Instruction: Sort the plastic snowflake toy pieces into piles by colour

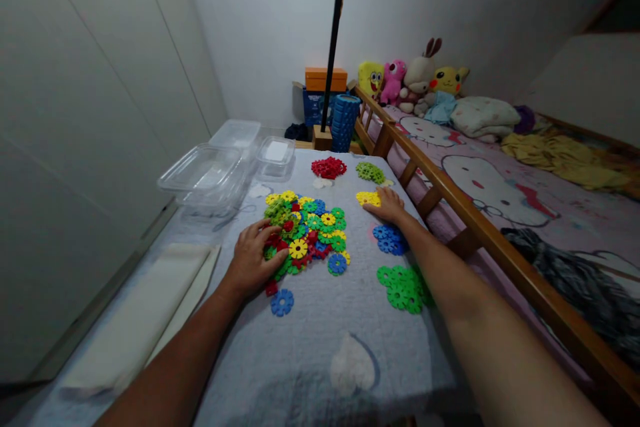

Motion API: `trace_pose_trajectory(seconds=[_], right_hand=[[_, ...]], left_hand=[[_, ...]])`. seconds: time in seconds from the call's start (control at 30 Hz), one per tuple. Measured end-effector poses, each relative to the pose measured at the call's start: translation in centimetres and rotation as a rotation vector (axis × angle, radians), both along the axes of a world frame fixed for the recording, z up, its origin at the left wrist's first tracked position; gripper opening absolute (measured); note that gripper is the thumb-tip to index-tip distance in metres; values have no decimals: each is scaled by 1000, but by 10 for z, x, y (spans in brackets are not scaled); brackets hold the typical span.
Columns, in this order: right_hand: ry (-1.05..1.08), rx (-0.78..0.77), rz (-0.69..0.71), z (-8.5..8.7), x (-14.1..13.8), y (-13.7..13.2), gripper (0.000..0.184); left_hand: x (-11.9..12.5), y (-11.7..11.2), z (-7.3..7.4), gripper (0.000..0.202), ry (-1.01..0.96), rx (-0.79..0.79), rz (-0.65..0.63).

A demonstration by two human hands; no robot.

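My left hand (254,255) lies with fingers apart on the left edge of a mixed pile of snowflake building discs (313,223) in yellow, green, blue and red. My right hand (391,205) reaches across to a small group of yellow discs (368,198); its thumb and fingers are apart around their right side, and part of the group is hidden beneath it. Just nearer lie blue discs (389,240), then green discs (403,290), partly covered by my right forearm. Farther off are red discs (329,167) and light green discs (370,172).
Clear plastic containers (203,170) stand at the back left. A folded cream cloth (145,313) lies at the left. One loose blue disc (282,303) sits near my left wrist. Along the right runs a wooden bed rail (450,203). A black pole (334,47) rises behind.
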State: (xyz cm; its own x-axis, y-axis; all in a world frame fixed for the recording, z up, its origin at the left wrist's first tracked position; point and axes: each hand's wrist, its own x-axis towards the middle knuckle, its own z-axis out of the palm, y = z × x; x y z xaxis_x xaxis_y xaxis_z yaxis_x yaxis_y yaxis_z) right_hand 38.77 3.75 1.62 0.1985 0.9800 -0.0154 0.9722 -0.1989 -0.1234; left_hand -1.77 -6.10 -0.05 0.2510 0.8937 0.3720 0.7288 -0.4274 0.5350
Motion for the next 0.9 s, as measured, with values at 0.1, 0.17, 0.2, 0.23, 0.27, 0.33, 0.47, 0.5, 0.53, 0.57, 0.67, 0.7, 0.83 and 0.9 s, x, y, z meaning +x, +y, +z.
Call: trace_pose_trajectory(seconds=[0.1,0.17,0.2,0.23,0.27,0.33,0.47,0.5,0.53,0.57,0.67,0.7,0.83,0.9], right_hand=[[44,33,-5,9,3,-9,86],[70,71,10,15,10,-18,84],[84,90,20,18,15,-24,84],[99,106,30,21,20,-31,86],[116,115,40,23,25,-38,89],[147,104,55,26,35,-54,95],[149,-24,97,24,36,-89,105],[136,-65,105,23,32,-96,107],[120,-102,112,21,27,-103,107],[101,-133,118,19,21,-109,107],[38,-183,127,14,4,-120,103],[17,-189,122,12,0,-122,100],[-39,-171,99,8,-10,-123,82],[-41,-149,113,7,-11,-123,76]], left_hand=[[0,0,0,47,-4,1,6],[0,0,0,47,-1,1,7],[0,0,0,47,1,1,7],[0,0,0,48,4,-1,9],[0,1,0,48,5,-5,12],[0,1,0,49,5,-12,16],[-1,2,0,48,2,-12,5],[-1,2,0,47,2,-11,1],[-1,2,0,47,1,-9,0],[-1,2,0,47,-1,-8,0],[-1,1,0,47,-4,-6,5],[-1,1,0,47,-3,-6,5],[-2,1,1,48,7,-14,2],[-3,1,1,49,11,-21,-3]])
